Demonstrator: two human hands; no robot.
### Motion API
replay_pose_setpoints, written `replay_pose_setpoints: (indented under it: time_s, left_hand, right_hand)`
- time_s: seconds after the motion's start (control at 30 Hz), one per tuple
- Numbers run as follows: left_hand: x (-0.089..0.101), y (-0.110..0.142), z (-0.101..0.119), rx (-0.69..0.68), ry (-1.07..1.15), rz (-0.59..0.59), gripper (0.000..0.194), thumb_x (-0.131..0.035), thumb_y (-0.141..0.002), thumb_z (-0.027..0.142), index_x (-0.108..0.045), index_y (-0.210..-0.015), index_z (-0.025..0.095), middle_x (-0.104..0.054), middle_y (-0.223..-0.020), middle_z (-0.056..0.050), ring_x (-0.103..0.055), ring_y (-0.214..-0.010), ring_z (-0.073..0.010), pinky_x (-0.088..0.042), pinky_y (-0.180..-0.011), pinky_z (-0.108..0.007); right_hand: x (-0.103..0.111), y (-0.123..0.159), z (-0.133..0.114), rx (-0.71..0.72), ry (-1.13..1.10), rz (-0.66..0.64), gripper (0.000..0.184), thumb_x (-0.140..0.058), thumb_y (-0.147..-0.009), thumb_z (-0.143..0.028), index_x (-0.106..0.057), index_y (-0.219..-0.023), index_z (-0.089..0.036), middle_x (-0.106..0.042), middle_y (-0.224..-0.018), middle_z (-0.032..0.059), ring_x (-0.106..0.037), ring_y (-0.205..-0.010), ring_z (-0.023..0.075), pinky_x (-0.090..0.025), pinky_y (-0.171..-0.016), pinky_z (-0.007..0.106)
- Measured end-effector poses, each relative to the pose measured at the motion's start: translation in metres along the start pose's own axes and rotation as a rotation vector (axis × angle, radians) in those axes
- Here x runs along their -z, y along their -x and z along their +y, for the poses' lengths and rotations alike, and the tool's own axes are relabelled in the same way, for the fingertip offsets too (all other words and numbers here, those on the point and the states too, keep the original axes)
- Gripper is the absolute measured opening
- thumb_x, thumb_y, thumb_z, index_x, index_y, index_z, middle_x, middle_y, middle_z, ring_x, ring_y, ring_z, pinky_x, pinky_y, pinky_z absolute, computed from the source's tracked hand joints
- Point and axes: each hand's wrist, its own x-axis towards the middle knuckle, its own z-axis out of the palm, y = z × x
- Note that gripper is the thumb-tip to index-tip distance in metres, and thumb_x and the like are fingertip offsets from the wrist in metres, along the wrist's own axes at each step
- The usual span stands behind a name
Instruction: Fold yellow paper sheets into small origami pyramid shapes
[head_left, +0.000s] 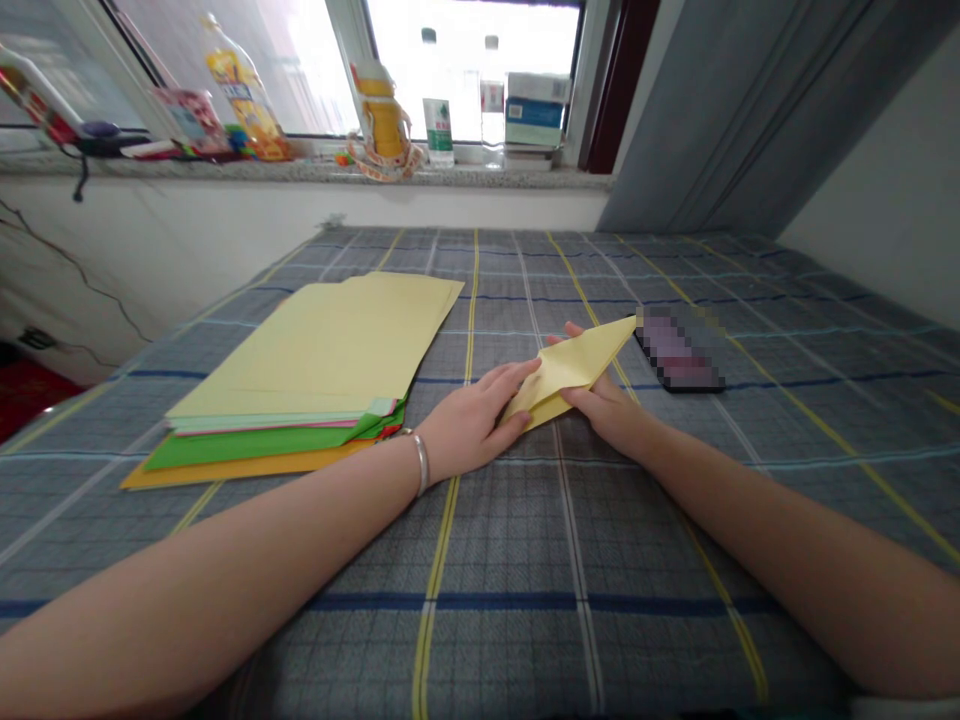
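A folded sheet of yellow paper (574, 368), pointed at its upper right end, is held between my two hands just over the plaid cloth. My left hand (480, 415), with a silver bangle at the wrist, grips its lower left end, thumb at the near edge and fingers on top. At the right side, my right hand (611, 405) pinches the near edge with its thumb, while its fingers pass behind the paper and partly show beyond the far edge. To the left lies a stack of coloured paper (322, 345), yellow on top with green and orange sheets beneath.
A phone (679, 350), blurred by pixelation, lies right of the folded paper. The plaid cloth (495, 560) covers the whole surface. Along the windowsill (300, 172) stand bottles, boxes and a yellow container (386, 125). A grey curtain (697, 120) hangs at the right.
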Motion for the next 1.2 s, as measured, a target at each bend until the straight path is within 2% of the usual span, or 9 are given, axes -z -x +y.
replay_pose_setpoints:
  time_s: [0.13, 0.23, 0.43, 0.57, 0.67, 0.77, 0.9, 1.03, 1.2]
  left_hand:
    - [0.0, -0.001, -0.002, 0.045, 0.114, 0.028, 0.052, -0.047, -0.094, 0.034, -0.03, -0.142, 0.023, -0.046, -0.14, -0.013, -0.063, -0.103, -0.0194, -0.051, -0.093, -0.037]
    - [-0.001, -0.001, -0.004, 0.095, 0.195, 0.059, 0.049, -0.044, -0.096, 0.033, -0.03, -0.141, 0.022, -0.047, -0.138, -0.014, -0.065, -0.095, -0.0166, -0.051, -0.092, -0.038]
    - [-0.002, -0.002, -0.007, 0.106, 0.124, 0.125, 0.047, -0.041, -0.097, 0.034, -0.034, -0.14, 0.018, -0.049, -0.137, -0.016, -0.056, -0.115, -0.0237, -0.043, -0.102, -0.046]
    - [-0.001, -0.003, -0.009, 0.11, 0.106, 0.147, 0.047, -0.039, -0.097, 0.031, -0.032, -0.142, 0.017, -0.048, -0.136, -0.016, -0.054, -0.117, -0.0231, -0.042, -0.104, -0.046]
    - [-0.001, -0.004, -0.01, 0.053, 0.036, 0.144, 0.044, -0.035, -0.097, 0.025, -0.035, -0.141, 0.016, -0.048, -0.137, -0.015, -0.048, -0.124, -0.024, -0.04, -0.107, -0.045]
    - [-0.001, -0.004, -0.008, -0.022, -0.068, 0.126, 0.045, -0.034, -0.095, 0.018, -0.036, -0.141, 0.017, -0.044, -0.14, -0.014, -0.045, -0.128, -0.0246, -0.038, -0.108, -0.045]
    - [-0.002, -0.004, -0.002, -0.086, -0.135, 0.087, 0.049, -0.036, -0.094, 0.014, -0.033, -0.142, 0.019, -0.04, -0.144, -0.014, -0.042, -0.13, -0.0251, -0.038, -0.108, -0.046]
    - [-0.002, -0.004, 0.003, -0.055, -0.052, 0.087, 0.053, -0.042, -0.091, 0.017, -0.029, -0.143, 0.02, -0.04, -0.142, -0.014, -0.042, -0.13, -0.0256, -0.038, -0.109, -0.046]
    - [-0.005, -0.006, 0.002, 0.034, 0.122, 0.166, 0.047, -0.045, -0.094, 0.026, -0.035, -0.139, 0.021, -0.048, -0.128, -0.013, -0.054, -0.114, -0.0219, -0.044, -0.102, -0.044]
  right_hand:
    - [-0.001, -0.002, -0.002, 0.055, 0.077, 0.004, 0.078, -0.05, -0.086, -0.035, -0.007, -0.152, -0.03, -0.034, -0.151, 0.0079, -0.04, -0.134, 0.0246, -0.027, -0.114, 0.052]
    - [0.0, -0.003, -0.002, 0.054, 0.105, 0.0, 0.077, -0.048, -0.088, -0.036, -0.008, -0.153, -0.029, -0.036, -0.151, 0.0083, -0.039, -0.135, 0.0243, -0.025, -0.115, 0.051]
    - [-0.001, -0.003, 0.0, 0.063, 0.208, -0.008, 0.077, -0.051, -0.087, -0.035, -0.012, -0.154, -0.026, -0.039, -0.15, 0.0086, -0.037, -0.137, 0.0255, -0.025, -0.116, 0.049]
    - [-0.003, 0.0, 0.001, 0.048, 0.298, -0.022, 0.082, -0.055, -0.084, -0.031, -0.014, -0.154, -0.021, -0.043, -0.147, 0.0113, -0.04, -0.135, 0.027, -0.03, -0.115, 0.048]
    - [-0.002, -0.002, 0.003, 0.015, 0.253, 0.025, 0.078, -0.055, -0.082, -0.03, -0.021, -0.152, -0.021, -0.047, -0.144, 0.011, -0.042, -0.134, 0.0277, -0.03, -0.114, 0.049]
    - [0.001, -0.005, 0.004, -0.066, 0.167, 0.147, 0.073, -0.059, -0.079, -0.033, -0.034, -0.147, -0.022, -0.048, -0.144, 0.0097, -0.044, -0.131, 0.0285, -0.029, -0.114, 0.05]
    - [0.001, -0.007, 0.004, -0.179, -0.026, 0.22, 0.07, -0.061, -0.08, -0.043, -0.037, -0.144, -0.024, -0.056, -0.136, 0.011, -0.056, -0.12, 0.0277, -0.039, -0.108, 0.05]
    - [-0.004, -0.005, 0.002, -0.133, -0.038, 0.208, 0.072, -0.06, -0.082, -0.051, -0.036, -0.144, -0.025, -0.058, -0.131, 0.0112, -0.058, -0.117, 0.0279, -0.044, -0.104, 0.049]
    - [-0.008, -0.005, -0.003, -0.108, -0.011, 0.188, 0.074, -0.058, -0.082, -0.054, -0.034, -0.146, -0.026, -0.06, -0.129, 0.0111, -0.059, -0.115, 0.0284, -0.047, -0.101, 0.05]
